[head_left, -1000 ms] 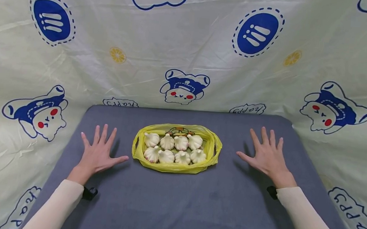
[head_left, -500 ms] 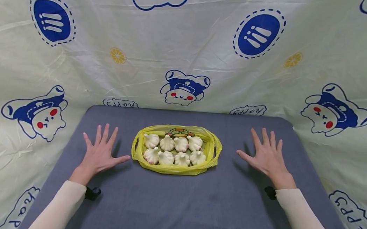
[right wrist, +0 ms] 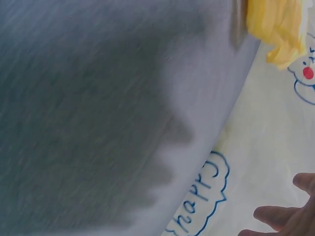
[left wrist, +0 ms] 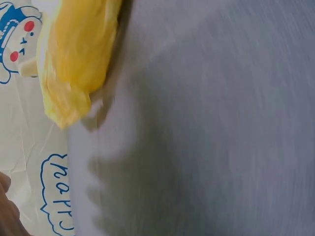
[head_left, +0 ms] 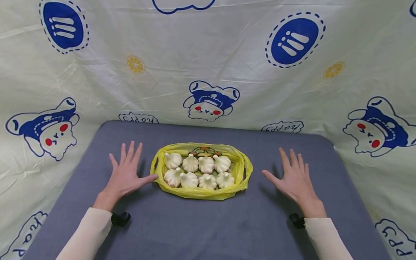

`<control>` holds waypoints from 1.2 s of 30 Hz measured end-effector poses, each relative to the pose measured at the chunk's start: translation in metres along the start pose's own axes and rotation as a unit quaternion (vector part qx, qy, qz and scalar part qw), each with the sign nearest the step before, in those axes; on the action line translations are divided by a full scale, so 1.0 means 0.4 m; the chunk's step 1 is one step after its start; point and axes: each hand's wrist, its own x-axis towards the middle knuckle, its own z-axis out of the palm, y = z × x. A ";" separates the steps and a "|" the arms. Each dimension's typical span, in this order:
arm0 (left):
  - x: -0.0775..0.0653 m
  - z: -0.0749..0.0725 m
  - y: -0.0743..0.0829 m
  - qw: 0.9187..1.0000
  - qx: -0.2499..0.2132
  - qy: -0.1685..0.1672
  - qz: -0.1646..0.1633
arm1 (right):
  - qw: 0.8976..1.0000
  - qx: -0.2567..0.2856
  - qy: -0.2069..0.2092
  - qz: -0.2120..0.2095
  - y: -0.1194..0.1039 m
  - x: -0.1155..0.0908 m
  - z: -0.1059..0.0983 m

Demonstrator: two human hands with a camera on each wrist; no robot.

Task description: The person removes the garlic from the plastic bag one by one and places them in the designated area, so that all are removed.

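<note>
A yellow plastic bag (head_left: 200, 193) sits on the table with its mouth spread wide, holding several white garlic bulbs (head_left: 189, 180) in two rows. To its left, my left hand (head_left: 124, 178) is spread, palm down, and the thumb tip overlaps the bag's left edge in the head view. My right hand (head_left: 294, 187), also spread, hovers to the right, a gap away from the bag. Neither hand holds anything. The left wrist view has the bag's side (left wrist: 78, 54) at upper left; in the right wrist view fingers (right wrist: 280, 216) show at lower right.
A grey-blue cloth (head_left: 201, 233) covers the table. Behind it and along both sides hangs a pale sheet (head_left: 170, 40) printed with cartoon figures. Dark wrist cameras sit under both wrists, and hand shadows fall on the cloth.
Both hands have moved inward toward the bag, the left one farther, so its thumb now overlaps the bag's edge. The bag and garlic stay in place.
</note>
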 end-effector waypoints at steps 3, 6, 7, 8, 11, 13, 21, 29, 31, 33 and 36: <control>0.007 0.014 0.018 0.999 -0.040 -0.002 0.000 | 1.000 0.008 -0.004 -0.002 -0.021 0.003 0.001; 0.013 0.030 0.035 0.996 -0.084 0.002 0.003 | 1.000 0.014 -0.010 -0.010 -0.044 0.009 0.001; 0.015 0.036 0.041 0.995 -0.101 0.003 0.004 | 1.000 0.014 -0.012 -0.012 -0.052 0.010 0.002; 0.017 0.043 0.046 0.993 -0.117 0.004 0.006 | 1.000 0.016 -0.016 -0.015 -0.060 0.011 0.002; 0.020 0.062 0.059 0.984 -0.176 0.008 0.006 | 0.999 0.020 -0.023 -0.024 -0.082 0.014 0.005; 0.022 0.076 0.066 0.978 -0.207 0.009 0.005 | 0.999 0.022 -0.024 -0.030 -0.095 0.015 0.007; 0.029 0.117 0.078 0.966 -0.257 0.002 -0.002 | 0.997 0.041 -0.042 -0.048 -0.162 0.021 0.000; 0.042 0.143 0.085 0.968 -0.251 -0.012 0.010 | 0.993 0.070 -0.049 -0.087 -0.235 0.033 -0.006; 0.045 0.149 0.089 0.970 -0.242 -0.019 0.013 | 0.991 0.076 -0.053 -0.095 -0.256 0.036 -0.003; 0.045 0.152 0.091 0.972 -0.235 -0.023 0.017 | 0.989 0.086 -0.059 -0.103 -0.279 0.040 0.000; 0.046 0.154 0.093 0.972 -0.231 -0.026 0.022 | 0.987 0.095 -0.068 -0.112 -0.308 0.051 0.007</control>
